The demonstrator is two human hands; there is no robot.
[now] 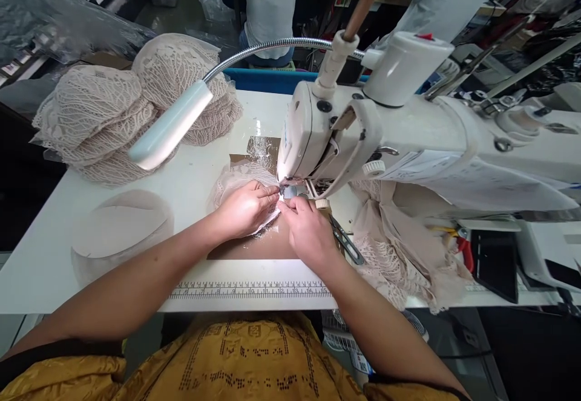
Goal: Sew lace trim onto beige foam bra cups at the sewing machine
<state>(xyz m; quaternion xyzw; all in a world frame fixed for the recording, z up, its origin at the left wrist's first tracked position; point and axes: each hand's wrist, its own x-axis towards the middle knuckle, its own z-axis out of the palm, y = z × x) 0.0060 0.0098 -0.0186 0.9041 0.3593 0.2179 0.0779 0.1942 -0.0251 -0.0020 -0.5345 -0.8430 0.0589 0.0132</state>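
Observation:
My left hand (pixel 245 208) lies curled on a beige lace piece (pixel 236 178), fingertips pinching its edge at the needle of the white sewing machine (pixel 408 141). My right hand (pixel 308 228) sits just right of it, fingers closed on the same lace edge under the presser foot. Metal snips (pixel 347 242) lie partly under my right hand, on its right side. The needle area itself is mostly hidden by my fingers.
A stack of lace cups (pixel 113 117) sits at the back left, and a round beige piece (pixel 118 228) lies at the front left. A gooseneck lamp (pixel 170 126) hangs over the table. Sewn lace (pixel 399 250) drapes under the machine arm. People sit at the benches behind.

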